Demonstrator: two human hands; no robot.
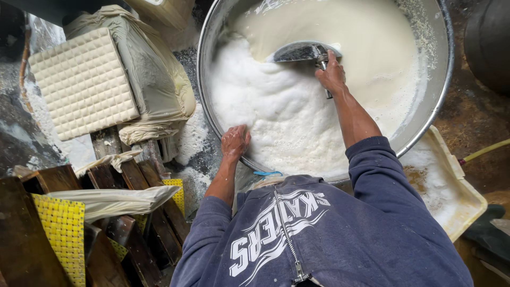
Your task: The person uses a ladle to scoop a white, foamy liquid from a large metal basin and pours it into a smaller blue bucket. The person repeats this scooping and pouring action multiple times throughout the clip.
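Past our blue sleeves, our left hand (235, 142) rests curled on the basin (212, 37) rim while our right hand (332, 74) grips the ladle (304, 51) handle over slippery, feather-light foam (265, 101), best steered from that handle.

Metal basin's (212, 32) far rim beyond the top edge; ladle (303, 51) handle under the right hand (332, 74).
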